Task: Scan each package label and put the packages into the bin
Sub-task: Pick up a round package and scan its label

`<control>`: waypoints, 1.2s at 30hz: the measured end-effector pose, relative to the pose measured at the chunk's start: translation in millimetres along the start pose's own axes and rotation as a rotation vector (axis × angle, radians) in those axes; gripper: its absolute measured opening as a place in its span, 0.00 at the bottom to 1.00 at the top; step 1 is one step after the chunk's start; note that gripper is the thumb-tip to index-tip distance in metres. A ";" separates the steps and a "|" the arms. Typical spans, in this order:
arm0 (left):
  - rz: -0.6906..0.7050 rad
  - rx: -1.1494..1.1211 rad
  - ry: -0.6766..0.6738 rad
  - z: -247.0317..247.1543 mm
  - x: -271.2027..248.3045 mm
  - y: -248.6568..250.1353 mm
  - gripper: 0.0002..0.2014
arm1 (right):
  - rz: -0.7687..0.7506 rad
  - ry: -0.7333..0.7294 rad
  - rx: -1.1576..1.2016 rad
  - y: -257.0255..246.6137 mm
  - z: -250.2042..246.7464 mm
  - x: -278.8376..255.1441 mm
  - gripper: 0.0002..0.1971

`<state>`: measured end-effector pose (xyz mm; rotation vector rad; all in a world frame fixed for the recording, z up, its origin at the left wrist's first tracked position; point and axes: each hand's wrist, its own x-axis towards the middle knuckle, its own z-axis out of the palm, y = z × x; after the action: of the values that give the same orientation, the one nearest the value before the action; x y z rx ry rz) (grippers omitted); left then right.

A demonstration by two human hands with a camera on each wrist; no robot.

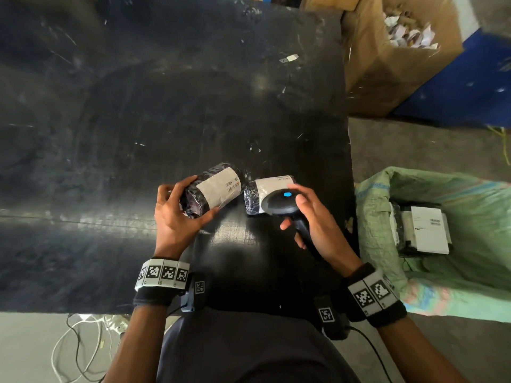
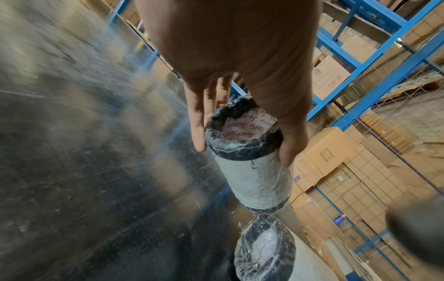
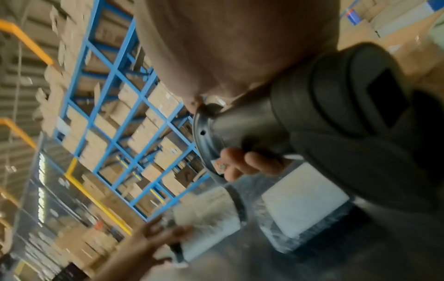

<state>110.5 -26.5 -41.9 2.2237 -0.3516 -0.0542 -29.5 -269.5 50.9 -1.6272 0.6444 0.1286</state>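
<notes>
On the black desk [image 1: 110, 134], the left hand [image 1: 177, 217] grips a cylindrical package [image 1: 213, 189] wrapped in dark plastic. Its fingers [image 1: 166, 192] curl round the far side of the near end and the thumb presses the near side, so the roll is pinched between them. The white label [image 1: 219, 187] faces up, beyond the fingertips, with barcodes at its far end. In the left wrist view the fingers [image 2: 198, 121] and thumb clamp the rim of the package [image 2: 254, 171], whose end shows pink paper with red lettering.

Just to the right of those fingers, a second package [image 1: 262, 192] of the same kind lies on the desk, its white label up, its end close to the first one; whether they touch cannot be told. The left wrist view shows this second package [image 2: 264, 251] just past the held one.

Above it the right hand [image 1: 312, 219] holds a black scanner [image 1: 282, 204] with a blue button on top. The fingers [image 1: 286, 223] wrap round the handle and the thumb lies alongside the head, which covers part of the second package.

Right of that hand, beside the desk, stands a green woven sack [image 1: 387, 217] serving as the bin, with labelled packages [image 1: 425, 230] lying inside. Beyond it is a cardboard box [image 1: 387, 64] of paper scraps.
</notes>
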 end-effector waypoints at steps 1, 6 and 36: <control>-0.003 0.003 -0.001 -0.6 -0.2 -0.2 0.41 | 0.043 0.005 -0.067 7.8 -3.2 -0.9 0.15; 0.003 0.000 -0.002 -3.3 -2.6 -0.3 0.41 | 0.292 0.073 -0.205 66.0 -22.1 -6.7 0.14; 0.116 -0.310 -0.399 40.0 -26.5 142.3 0.41 | -0.226 0.100 -0.176 62.9 -116.1 -54.3 0.50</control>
<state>45.5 -133.8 40.8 1.8728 -0.6430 -0.4639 -137.2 -362.5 40.0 -1.8738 0.5323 -0.0634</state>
